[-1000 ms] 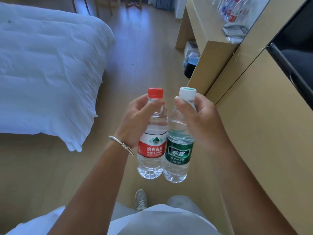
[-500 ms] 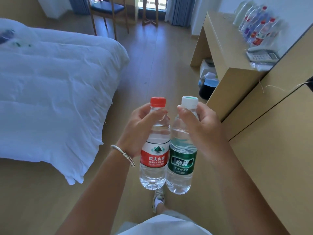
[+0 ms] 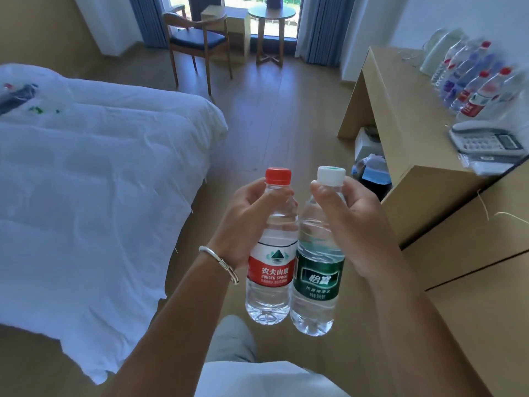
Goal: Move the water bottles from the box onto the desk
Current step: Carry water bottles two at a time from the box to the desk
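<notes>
While the left hand curls its fingers round the neck and shoulder of the red-capped bottle, the right hand grips the white-capped bottle the same way, thumb near the cap. Both bottles hang upright in mid-air over the floor, side by side and touching along their labels; one label is red and white, the other dark green. Both are clear ribbed plastic, full of water, with rounded shoulders and dimpled bases. A silver bangle circles the left wrist.

Ahead and to the right stands the desk, a pale wood-look slab with flat panel sides. A row of bottles lines its far edge against the wall, blurred, several with red caps. Nearer on the top lies a grey telephone with papers just beside it. Under the desk sit a dark bin and a pale box-like thing, partly hidden. A long low cabinet in the same wood finish runs along the right.

To the left is a bed under a rumpled white duvet. Wooden floorboards lead between bed and desk to a wooden chair with a dark seat and a small round table by grey-blue curtains.
</notes>
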